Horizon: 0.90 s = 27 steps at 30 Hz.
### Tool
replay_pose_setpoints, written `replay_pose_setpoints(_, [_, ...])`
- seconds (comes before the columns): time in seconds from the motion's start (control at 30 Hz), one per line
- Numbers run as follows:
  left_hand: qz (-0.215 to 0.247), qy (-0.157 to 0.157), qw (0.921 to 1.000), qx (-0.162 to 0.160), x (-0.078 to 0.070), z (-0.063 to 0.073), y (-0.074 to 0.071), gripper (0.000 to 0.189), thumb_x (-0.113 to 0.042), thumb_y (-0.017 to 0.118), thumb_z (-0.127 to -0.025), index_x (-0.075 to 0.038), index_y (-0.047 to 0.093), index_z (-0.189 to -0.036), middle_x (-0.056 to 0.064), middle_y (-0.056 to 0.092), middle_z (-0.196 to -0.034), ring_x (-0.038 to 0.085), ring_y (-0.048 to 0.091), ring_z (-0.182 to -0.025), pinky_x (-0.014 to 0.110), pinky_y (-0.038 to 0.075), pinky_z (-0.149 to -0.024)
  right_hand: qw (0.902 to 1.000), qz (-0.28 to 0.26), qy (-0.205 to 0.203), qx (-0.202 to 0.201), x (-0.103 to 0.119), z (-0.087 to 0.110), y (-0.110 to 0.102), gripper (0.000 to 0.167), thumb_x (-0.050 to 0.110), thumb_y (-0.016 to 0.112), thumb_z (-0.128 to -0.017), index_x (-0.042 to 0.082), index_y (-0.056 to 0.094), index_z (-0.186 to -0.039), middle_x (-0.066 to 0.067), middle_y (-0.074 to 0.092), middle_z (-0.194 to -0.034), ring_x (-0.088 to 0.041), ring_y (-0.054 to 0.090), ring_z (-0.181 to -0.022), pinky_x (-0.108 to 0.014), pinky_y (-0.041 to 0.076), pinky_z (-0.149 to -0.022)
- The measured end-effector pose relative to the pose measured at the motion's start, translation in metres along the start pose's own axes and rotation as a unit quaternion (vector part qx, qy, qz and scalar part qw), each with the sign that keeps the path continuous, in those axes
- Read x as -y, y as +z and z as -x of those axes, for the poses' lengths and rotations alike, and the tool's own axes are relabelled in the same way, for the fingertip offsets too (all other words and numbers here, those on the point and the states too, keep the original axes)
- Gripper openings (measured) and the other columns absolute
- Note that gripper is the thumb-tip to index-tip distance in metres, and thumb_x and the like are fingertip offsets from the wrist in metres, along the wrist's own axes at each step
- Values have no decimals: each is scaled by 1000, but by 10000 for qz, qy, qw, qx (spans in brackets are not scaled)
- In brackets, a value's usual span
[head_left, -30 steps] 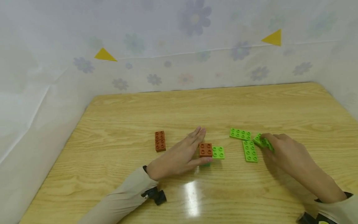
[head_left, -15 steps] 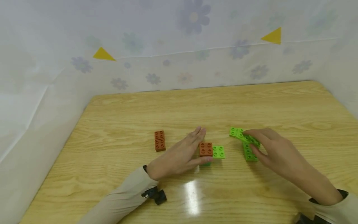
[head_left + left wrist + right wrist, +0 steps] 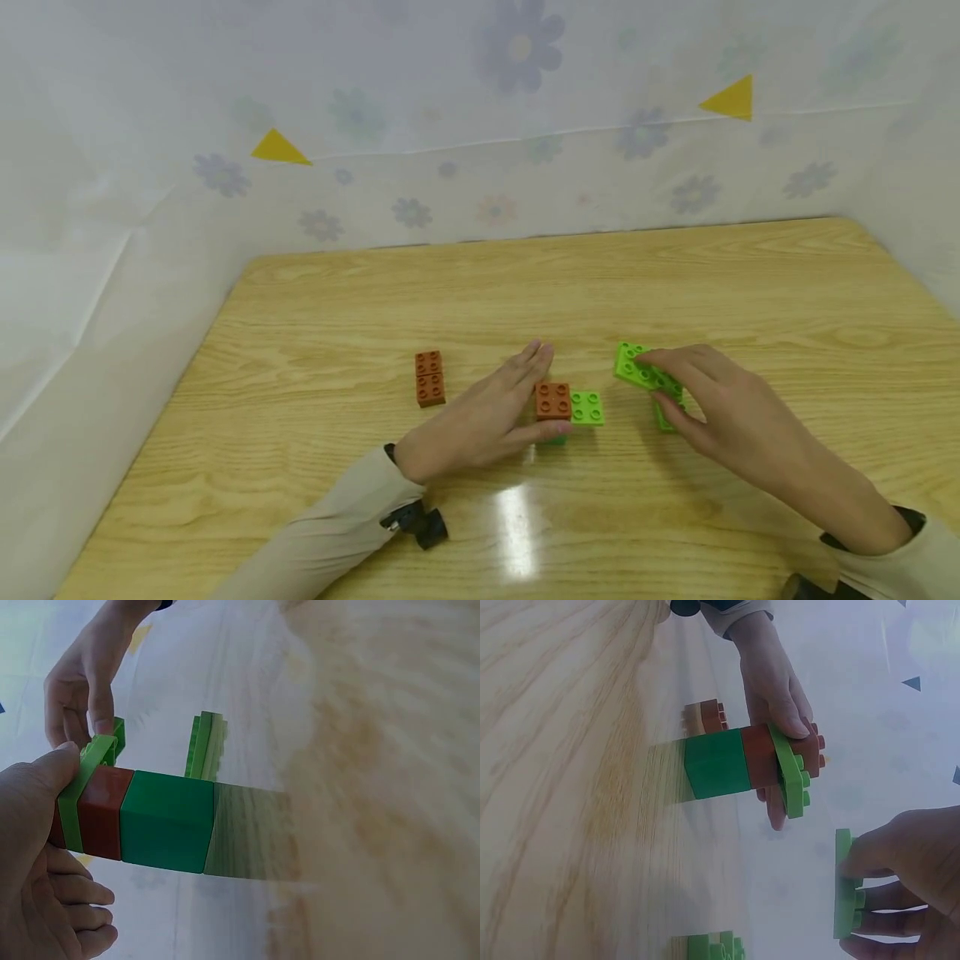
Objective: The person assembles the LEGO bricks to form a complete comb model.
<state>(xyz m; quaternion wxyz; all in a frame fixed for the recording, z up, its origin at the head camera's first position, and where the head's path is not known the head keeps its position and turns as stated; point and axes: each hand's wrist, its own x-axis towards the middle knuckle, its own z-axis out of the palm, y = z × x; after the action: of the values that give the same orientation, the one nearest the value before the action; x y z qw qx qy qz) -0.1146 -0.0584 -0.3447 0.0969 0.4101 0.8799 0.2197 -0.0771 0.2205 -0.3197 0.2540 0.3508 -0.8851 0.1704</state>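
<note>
My left hand holds a small stack of toy building bricks between thumb and fingers. Its dark green block is lowest, a red-brown brick comes above, then a light green plate jutting out rightward, and another red-brown brick on top. To the right, my right hand pinches a loose light green plate, raised off the table and apart from the stack. Beneath it, a second light green plate lies partly hidden by my fingers and the held plate.
Two red-brown bricks sit end to end left of my left hand. The wooden table reaches back to a white flowered cloth that also hangs at both sides. Light green plates lie low in the right wrist view.
My right hand has lifted the light green plate and carried it left over the other plates, tilting it. My left hand and the stack have stayed in place.
</note>
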Motion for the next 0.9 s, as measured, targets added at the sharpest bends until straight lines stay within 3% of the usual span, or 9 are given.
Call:
replay_pose_setpoints(0.53, [62, -26, 9999, -98, 1, -1, 3, 86, -57, 43, -97, -3, 7, -154, 14, 6, -160, 18, 1, -147, 35, 12, -117, 9998, -61, -180, -45, 7, -8, 3, 58, 45, 32, -104, -1, 65, -116, -11, 68, -101, -25, 65, -87, -39, 57, -62])
replay_pose_setpoints(0.9, [55, -13, 10000, -31, 0, -1, 3, 86, -57, 41, -98, -5, 4, -154, 13, 4, -160, 17, -1, -147, 34, 9, -118, 9966, -401, -629, -345, 14, -16, 8, 51, 39, 37, -104, -1, 66, -119, -11, 68, -107, -24, 64, -93, -32, 54, -71])
